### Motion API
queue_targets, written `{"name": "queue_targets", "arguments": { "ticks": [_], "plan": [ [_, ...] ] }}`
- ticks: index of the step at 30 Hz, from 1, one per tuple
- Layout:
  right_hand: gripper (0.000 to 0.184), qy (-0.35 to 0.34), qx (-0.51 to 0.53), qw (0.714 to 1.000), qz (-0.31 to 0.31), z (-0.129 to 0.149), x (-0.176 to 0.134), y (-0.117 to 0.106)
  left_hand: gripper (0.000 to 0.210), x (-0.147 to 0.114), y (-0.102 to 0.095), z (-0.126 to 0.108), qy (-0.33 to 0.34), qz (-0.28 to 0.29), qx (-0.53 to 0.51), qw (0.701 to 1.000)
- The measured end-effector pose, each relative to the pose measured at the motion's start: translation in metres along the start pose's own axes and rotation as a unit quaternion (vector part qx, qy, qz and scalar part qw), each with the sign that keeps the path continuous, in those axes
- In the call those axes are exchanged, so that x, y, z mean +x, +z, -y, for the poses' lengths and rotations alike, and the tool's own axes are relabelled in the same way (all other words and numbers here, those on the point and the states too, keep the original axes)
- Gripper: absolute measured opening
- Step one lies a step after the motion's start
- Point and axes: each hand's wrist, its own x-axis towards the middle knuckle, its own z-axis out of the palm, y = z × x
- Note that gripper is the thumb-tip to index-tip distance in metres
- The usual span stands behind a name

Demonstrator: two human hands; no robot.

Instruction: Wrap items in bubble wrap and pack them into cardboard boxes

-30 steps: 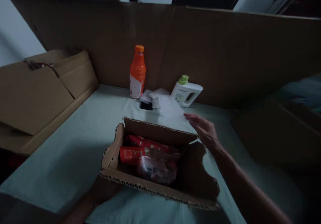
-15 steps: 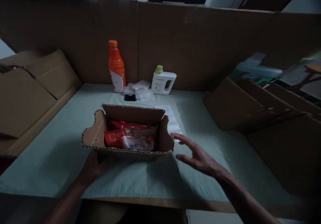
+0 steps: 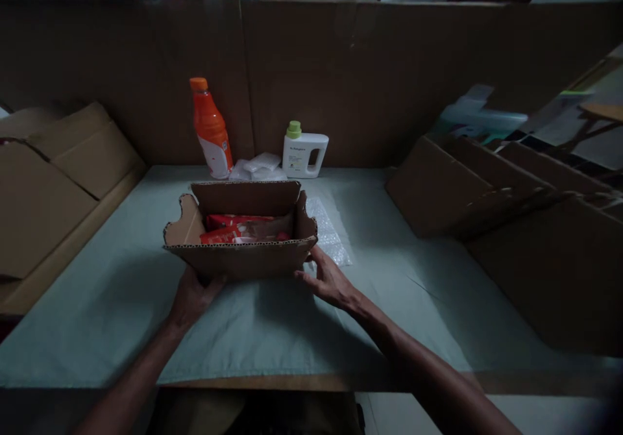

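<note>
An open cardboard box (image 3: 243, 260) sits in the middle of the table with red packets (image 3: 233, 224) inside. My left hand (image 3: 191, 297) grips its near left bottom corner. My right hand (image 3: 327, 280) presses against its near right bottom corner. Both hands hold the box from below the front wall. A sheet of bubble wrap (image 3: 328, 234) lies on the table just right of the box.
An orange bottle (image 3: 210, 128), a white jug with a green cap (image 3: 302, 152) and small clear bags (image 3: 257, 165) stand by the cardboard back wall (image 3: 389, 78). Flattened cardboard (image 3: 48, 182) lies at left, more cardboard boxes (image 3: 511, 221) at right. The table has a pale green cover (image 3: 413, 292).
My right hand has come in from the right and taken the box's near right corner. The left hand stayed under the left corner. The view has pulled back and tilted lower.
</note>
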Motion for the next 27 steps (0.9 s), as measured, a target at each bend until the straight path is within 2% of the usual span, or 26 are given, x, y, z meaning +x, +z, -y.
{"name": "queue_targets", "arguments": {
  "ticks": [3,7,10,12,16,21,24,27],
  "plan": [
    [0.055,-0.023,-0.089,0.995,0.024,-0.014,-0.011,-0.031,0.067,-0.001,-0.003,0.009,0.015,0.012,0.001,1.000],
    [0.062,-0.025,-0.259,0.964,0.062,-0.027,-0.030,-0.068,0.065,-0.009,-0.011,0.018,0.053,0.015,-0.023,0.998],
    [0.043,-0.022,-0.363,0.927,0.095,-0.039,-0.031,-0.072,0.065,-0.012,-0.014,0.022,0.066,0.008,-0.029,0.997],
    [0.028,-0.042,-0.384,0.918,0.091,-0.048,-0.027,-0.067,0.067,-0.013,-0.014,0.022,0.072,0.002,-0.030,0.997],
    [0.023,-0.061,-0.364,0.927,0.072,-0.046,-0.024,-0.064,0.067,-0.016,-0.011,0.018,0.073,-0.020,-0.044,0.996],
    [0.019,-0.048,-0.283,0.947,0.145,-0.006,-0.048,-0.075,0.060,-0.015,-0.008,0.012,0.052,-0.014,-0.066,0.996],
    [0.035,0.008,-0.208,0.972,0.112,0.011,-0.055,-0.069,0.061,-0.011,-0.009,0.010,0.063,0.001,-0.095,0.994],
    [0.058,0.055,-0.133,0.988,0.049,0.016,-0.038,-0.049,0.066,-0.008,-0.007,0.008,0.065,0.028,-0.117,0.991]
  ]
}}
